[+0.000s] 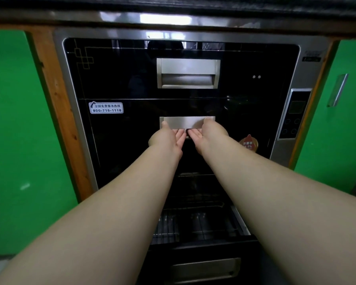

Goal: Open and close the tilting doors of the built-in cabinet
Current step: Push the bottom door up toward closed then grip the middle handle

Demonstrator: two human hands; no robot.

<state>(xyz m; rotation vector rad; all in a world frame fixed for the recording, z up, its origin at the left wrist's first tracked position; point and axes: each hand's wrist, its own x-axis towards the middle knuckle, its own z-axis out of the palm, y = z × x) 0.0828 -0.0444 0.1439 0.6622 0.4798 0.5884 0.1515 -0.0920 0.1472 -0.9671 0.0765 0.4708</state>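
The built-in cabinet (80, 128) has a steel frame and black glass doors. Its upper door (121, 79) is closed and has a recessed steel handle (188, 67). Below it, the middle door (119, 145) carries a similar handle (185, 121). My left hand (165, 138) and my right hand (209, 135) are palm-up side by side, with their fingers hooked into that handle's recess. At the bottom, the lowest door (203, 268) is tilted out toward me, exposing wire racks (193, 223) inside.
Green cupboard fronts flank the cabinet at the left (12, 120) and at the right (345, 130), the right one with a steel bar handle (337, 90). A control panel (295, 114) sits on the cabinet's right side. A dark countertop edge (173, 5) runs above.
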